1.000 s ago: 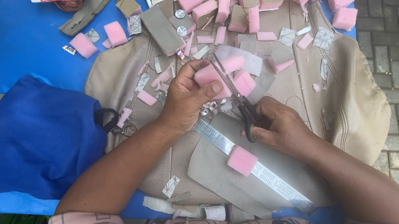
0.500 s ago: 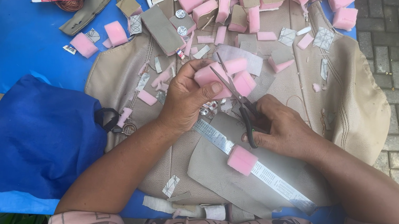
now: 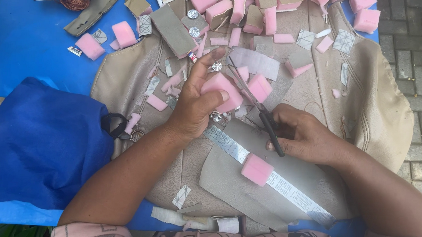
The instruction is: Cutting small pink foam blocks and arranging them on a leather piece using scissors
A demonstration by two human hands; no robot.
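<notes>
Blue sheeting (image 3: 29, 49) is spread over paving, and a beige leather cover (image 3: 377, 109) is laid on it, littered with pink scraps. At its centre, a pink foam block (image 3: 222, 91) is gripped by the left hand (image 3: 195, 103). Black-handled scissors (image 3: 258, 109) are clasped by the right hand (image 3: 303, 134), blades beside the block. A metal ruler (image 3: 275, 178) is seen under another foam piece (image 3: 256, 169).
</notes>
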